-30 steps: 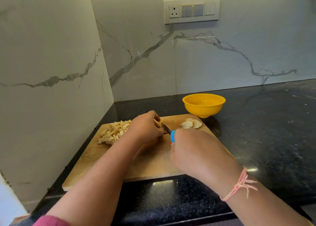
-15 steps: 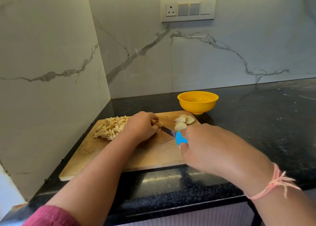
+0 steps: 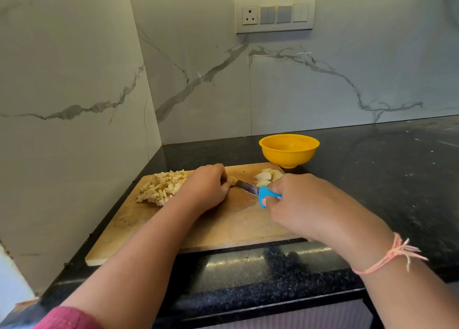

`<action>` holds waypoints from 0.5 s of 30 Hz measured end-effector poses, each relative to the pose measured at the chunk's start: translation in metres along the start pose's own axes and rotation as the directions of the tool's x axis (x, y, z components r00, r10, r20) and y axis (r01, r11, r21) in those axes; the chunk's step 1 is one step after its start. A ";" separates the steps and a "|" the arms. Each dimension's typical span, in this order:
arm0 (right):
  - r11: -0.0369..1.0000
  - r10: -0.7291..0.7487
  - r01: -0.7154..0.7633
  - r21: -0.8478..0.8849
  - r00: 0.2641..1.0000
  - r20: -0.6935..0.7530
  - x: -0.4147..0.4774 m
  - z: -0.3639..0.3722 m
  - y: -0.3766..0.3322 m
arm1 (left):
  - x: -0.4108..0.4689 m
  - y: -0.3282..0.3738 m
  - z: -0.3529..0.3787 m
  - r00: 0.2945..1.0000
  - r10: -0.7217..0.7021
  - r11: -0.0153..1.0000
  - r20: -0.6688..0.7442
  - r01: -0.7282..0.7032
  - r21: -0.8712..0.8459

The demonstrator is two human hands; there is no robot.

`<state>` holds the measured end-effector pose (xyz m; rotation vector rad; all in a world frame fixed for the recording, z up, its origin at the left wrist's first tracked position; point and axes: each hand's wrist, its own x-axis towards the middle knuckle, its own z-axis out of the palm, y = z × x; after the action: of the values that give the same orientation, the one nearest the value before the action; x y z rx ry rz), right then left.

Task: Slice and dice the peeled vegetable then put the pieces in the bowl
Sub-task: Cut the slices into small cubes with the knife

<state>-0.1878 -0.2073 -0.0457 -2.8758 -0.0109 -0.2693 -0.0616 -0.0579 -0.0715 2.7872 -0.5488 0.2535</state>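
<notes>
A wooden cutting board (image 3: 223,229) lies on the black counter. On its far left sits a pile of pale diced vegetable (image 3: 162,187). My left hand (image 3: 206,187) curls over a small vegetable piece (image 3: 232,180) in the board's middle, holding it down. My right hand (image 3: 298,204) grips a knife (image 3: 258,192) by its blue handle; the blade points left and touches that piece. A few thin slices (image 3: 269,175) lie at the board's far right corner. A yellow bowl (image 3: 289,151) stands just behind the board, and looks empty.
Marble walls close off the left side and the back of the black counter (image 3: 385,179), forming a corner. A switch panel (image 3: 274,14) hangs on the back wall. The counter's front edge runs just below the board.
My right hand has drawn back to the right with the knife, exposing more of the blade. My left hand stays on the piece. The view has shifted slightly.
</notes>
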 end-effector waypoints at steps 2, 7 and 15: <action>1.000 0.012 -0.012 0.001 0.999 -0.030 0.001 -0.001 0.003 | 0.001 -0.001 0.001 1.000 0.010 1.000 -0.018 -0.010 -0.012; 0.999 0.036 -0.036 -0.002 0.999 -0.038 0.008 0.003 0.001 | 0.004 0.001 0.005 0.999 0.047 0.998 -0.007 -0.047 0.050; 0.997 0.033 -0.033 0.067 0.999 0.005 0.020 0.020 -0.006 | 0.006 0.000 0.005 1.000 0.007 0.990 -0.005 -0.008 -0.141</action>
<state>-0.1650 -0.1969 -0.0598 -2.8071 0.0259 -0.2525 -0.0556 -0.0617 -0.0744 2.6482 -0.5537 0.2136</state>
